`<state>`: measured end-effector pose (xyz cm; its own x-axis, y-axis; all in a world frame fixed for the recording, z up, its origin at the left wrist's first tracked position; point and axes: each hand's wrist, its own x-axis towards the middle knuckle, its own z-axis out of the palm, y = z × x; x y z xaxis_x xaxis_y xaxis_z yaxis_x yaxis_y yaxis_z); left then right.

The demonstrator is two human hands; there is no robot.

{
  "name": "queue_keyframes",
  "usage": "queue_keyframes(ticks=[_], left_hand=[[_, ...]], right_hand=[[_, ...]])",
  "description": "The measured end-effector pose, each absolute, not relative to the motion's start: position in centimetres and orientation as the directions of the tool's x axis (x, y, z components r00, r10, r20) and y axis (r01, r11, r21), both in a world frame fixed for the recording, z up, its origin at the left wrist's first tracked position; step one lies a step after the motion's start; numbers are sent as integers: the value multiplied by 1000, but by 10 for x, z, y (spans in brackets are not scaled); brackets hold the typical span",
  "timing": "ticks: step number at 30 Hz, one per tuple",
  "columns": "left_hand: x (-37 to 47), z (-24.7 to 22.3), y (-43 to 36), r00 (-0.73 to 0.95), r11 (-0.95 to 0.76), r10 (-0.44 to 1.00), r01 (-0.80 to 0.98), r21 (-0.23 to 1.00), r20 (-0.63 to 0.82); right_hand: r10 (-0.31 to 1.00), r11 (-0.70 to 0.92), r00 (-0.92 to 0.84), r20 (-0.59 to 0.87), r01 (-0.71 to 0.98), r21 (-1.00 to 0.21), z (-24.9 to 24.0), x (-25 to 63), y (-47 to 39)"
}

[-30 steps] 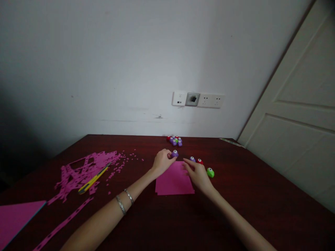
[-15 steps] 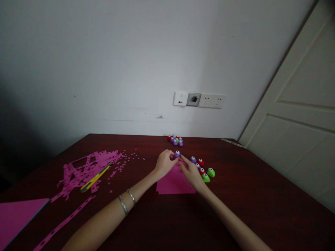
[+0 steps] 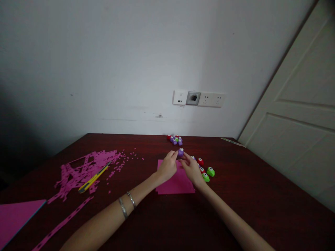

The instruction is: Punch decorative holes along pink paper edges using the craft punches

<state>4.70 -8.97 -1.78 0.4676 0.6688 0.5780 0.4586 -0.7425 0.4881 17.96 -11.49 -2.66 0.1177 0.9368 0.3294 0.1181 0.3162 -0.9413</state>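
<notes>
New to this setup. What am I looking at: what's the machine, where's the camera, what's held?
No machine: these are a person's bare hands, seen from a head-worn camera looking forward and down. The left hand holds a purple craft punch; the right hand has its fingertips beside it, grip unclear. Below are pink paper sheets on a dark reddish table. More craft punches lie by the right hand, others near the wall. To the left: punched pink scraps and a yellow utility knife.

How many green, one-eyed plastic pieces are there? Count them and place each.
3 visible: one green, one-eyed plastic piece and a second just right of the right hand, a third in the multicoloured far cluster. The hand may hide more.
</notes>
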Motion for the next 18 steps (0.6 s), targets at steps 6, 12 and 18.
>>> queue_keyframes(ticks=[6,12,18], left_hand=[[49,-24,-94,525,-788,616,421,449,588],[46,-26,-94,535,-815,580,391,428,615],[45,-24,-95,518,-828,560,323,458,647]], right_hand=[[929,304,200,312,71,-950,-19,182,-116],[920,287,256,299,81,-954,-18,185,-116],[922,278,251,295,99,-955,-19,189,-116]])
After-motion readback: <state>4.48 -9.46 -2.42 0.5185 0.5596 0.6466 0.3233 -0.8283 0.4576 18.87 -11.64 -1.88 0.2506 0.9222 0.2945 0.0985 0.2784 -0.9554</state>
